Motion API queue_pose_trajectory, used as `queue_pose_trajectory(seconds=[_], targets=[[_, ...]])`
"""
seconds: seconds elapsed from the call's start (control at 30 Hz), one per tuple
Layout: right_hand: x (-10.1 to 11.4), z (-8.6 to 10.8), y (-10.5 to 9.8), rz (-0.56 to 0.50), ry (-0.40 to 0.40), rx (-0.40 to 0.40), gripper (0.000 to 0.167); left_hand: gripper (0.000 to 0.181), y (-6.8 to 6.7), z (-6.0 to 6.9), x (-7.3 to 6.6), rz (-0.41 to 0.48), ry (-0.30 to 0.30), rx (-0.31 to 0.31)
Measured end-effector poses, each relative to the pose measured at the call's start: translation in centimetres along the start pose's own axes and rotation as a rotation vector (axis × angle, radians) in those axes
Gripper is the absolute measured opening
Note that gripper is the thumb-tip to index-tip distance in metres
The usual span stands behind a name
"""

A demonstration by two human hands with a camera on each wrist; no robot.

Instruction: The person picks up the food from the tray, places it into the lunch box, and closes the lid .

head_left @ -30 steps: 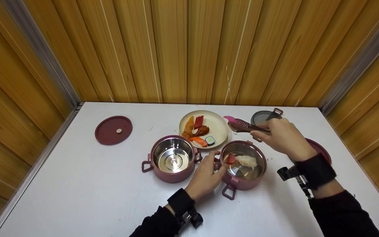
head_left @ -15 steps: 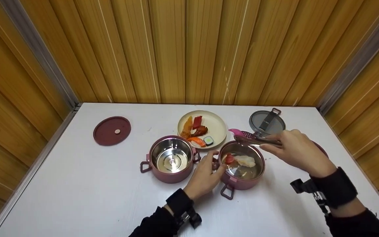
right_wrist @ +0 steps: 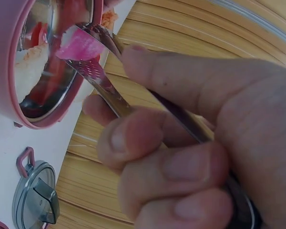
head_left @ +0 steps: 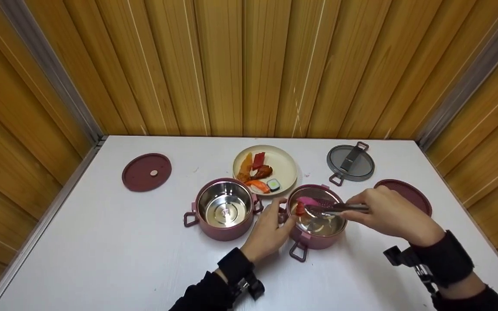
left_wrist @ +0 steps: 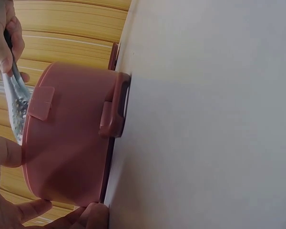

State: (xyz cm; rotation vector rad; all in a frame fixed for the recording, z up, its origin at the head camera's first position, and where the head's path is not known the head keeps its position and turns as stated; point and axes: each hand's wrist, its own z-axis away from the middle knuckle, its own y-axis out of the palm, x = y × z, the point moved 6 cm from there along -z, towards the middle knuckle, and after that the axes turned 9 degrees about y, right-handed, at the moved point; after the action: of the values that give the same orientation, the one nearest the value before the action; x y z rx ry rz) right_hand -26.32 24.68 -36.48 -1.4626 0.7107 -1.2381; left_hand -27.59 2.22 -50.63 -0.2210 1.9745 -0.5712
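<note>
My right hand (head_left: pixel 389 216) grips a pair of metal tongs (head_left: pixel 337 208) between thumb and fingers. In their perforated tips is a pink-and-white piece of food (right_wrist: pixel 81 45), held over the mouth of the right-hand pink pot (head_left: pixel 318 242). Inside that pot lie a red piece (head_left: pixel 300 209) and a pale, whitish piece (right_wrist: pixel 29 71), which the tongs mostly cover in the head view. My left hand (head_left: pixel 270 233) holds the pot by its left side, thumb at the rim and fingers around the wall.
A second pink pot (head_left: pixel 223 233), steel-lined, stands to the left. Behind is a cream plate (head_left: pixel 290 166) with several food pieces. A grey lid (head_left: pixel 363 168) with a clasp lies back right, a dark red lid (head_left: pixel 411 198) beside my right hand and another (head_left: pixel 138 172) far left.
My right hand has brought the tongs and pink piece from beside the plate, toward me and down over the right-hand pot. My left hand keeps its hold on the pot.
</note>
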Motion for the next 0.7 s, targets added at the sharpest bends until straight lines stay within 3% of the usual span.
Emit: queue_pose_trajectory(seconds=[0.23,0.47,0.7], targets=[[0.1,-0.2,1.5,-0.022,0.008,0.067,0.024,0.047,0.2,0.0,0.5,-0.02,0.005,-0.005],[0.3,-0.3,2.4,0.009,-0.002,0.071,0.018,0.05,0.4,-0.1,0.6,0.002,-0.072,0.031],[0.3,-0.4,3.2,0.045,0.032,0.07,0.016,0.049,0.6,-0.2,1.1,-0.006,-0.017,0.011]])
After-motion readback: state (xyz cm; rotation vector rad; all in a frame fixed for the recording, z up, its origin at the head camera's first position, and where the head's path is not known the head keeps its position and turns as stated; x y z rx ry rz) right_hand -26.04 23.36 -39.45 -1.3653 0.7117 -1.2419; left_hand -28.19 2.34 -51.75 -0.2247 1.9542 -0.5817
